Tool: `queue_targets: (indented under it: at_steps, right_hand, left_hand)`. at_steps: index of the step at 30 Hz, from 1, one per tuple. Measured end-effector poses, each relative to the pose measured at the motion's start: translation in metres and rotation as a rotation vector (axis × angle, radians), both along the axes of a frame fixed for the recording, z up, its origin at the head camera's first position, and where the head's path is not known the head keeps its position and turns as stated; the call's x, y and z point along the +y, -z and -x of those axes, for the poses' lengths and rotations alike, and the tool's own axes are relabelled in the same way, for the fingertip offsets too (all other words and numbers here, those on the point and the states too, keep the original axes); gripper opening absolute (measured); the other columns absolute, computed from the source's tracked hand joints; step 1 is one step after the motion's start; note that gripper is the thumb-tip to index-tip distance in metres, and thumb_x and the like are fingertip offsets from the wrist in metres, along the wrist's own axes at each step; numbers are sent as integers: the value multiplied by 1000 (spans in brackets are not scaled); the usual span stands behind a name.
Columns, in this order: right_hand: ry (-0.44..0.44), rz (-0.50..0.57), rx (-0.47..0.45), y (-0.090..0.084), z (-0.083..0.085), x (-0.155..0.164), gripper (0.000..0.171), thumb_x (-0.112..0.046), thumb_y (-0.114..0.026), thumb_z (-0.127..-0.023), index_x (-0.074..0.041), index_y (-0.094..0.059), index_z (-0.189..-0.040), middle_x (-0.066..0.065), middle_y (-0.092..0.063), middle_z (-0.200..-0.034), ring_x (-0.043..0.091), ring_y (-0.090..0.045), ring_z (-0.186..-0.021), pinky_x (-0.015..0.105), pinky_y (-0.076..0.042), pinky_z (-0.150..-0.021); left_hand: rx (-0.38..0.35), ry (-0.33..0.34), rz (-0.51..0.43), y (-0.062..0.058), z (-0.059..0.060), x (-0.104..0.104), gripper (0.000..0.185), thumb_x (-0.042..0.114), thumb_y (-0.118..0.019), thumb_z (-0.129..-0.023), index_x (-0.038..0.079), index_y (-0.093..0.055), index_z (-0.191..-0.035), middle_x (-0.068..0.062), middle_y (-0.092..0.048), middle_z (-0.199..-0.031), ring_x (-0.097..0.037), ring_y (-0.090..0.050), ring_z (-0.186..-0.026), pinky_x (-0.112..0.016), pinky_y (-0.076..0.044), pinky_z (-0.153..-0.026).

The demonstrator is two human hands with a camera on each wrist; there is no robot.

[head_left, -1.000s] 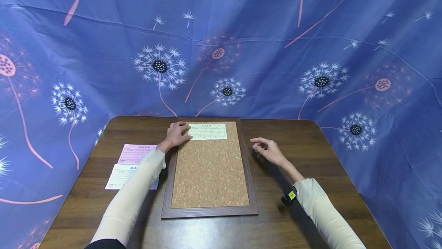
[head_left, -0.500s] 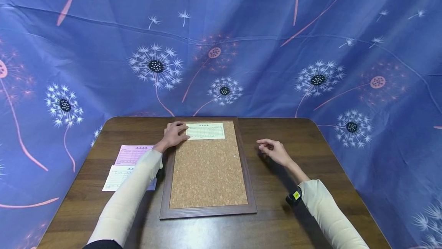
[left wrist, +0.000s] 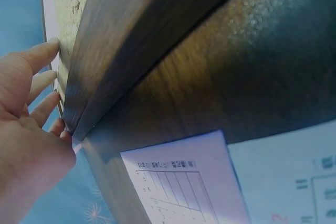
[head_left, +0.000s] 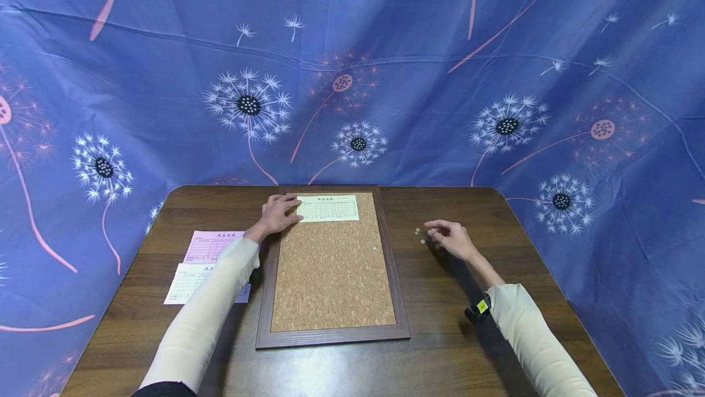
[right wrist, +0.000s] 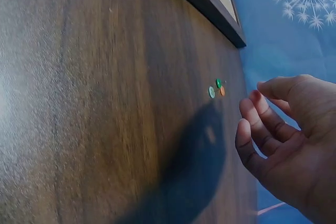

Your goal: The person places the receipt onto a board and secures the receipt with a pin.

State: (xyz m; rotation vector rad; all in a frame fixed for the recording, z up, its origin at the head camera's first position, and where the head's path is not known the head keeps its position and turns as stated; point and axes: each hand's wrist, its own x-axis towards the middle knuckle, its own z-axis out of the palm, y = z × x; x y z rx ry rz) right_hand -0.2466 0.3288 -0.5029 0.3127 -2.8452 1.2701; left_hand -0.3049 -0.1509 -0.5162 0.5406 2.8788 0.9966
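A cork board (head_left: 330, 274) in a dark wood frame lies in the middle of the brown table (head_left: 468, 348). A pale green form slip (head_left: 330, 208) sits at its top edge. My left hand (head_left: 283, 210) rests flat on the slip's left end with straight fingers; the left wrist view shows those fingers (left wrist: 37, 85) against the board's frame (left wrist: 121, 51). My right hand (head_left: 440, 235) hovers low over the table to the right of the board, fingers loosely curled, holding nothing. Just left of its fingertips lie three small pushpins (head_left: 420, 236), also seen as green and orange pushpins (right wrist: 216, 88) ahead of the right hand (right wrist: 262, 124).
A pink form (head_left: 212, 245) and a white form (head_left: 190, 281) lie on the table left of the board, partly under my left forearm. A blue dandelion-print cloth (head_left: 358, 79) hangs behind and around the table.
My right hand has moved right and lower toward the table, and the pushpins now show beside its fingertips. The left hand has stayed on the slip.
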Motion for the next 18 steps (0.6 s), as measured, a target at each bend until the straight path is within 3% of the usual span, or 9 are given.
queue_targets:
  at_steps: [4,12,18]
  right_hand:
    - [7,-22,-30,-2,1,5,27,-7,-67,-97,5,-70,-122,23,-76,-98,16,-70,-79,20,-50,-68]
    - [10,-12,-48,2,3,8,26,-4,-66,-96,5,-70,-120,25,-76,-98,29,-73,-82,27,-56,-64]
    - [-1,-61,-26,13,1,8,20,-6,-74,-91,2,-76,-110,15,-77,-90,8,-67,-73,21,-51,-62]
  left_hand:
    - [6,7,1,-1,-1,0,50,17,-66,-99,-5,-54,-143,-26,-39,-158,-54,-26,-143,-72,-20,-108]
    - [-14,11,9,-1,0,-2,51,19,-65,-100,-3,-53,-144,-25,-37,-160,-53,-23,-146,-71,-18,-109]
    - [-14,11,21,2,2,-1,54,21,-66,-99,-3,-51,-146,-24,-37,-160,-52,-24,-146,-71,-19,-109]
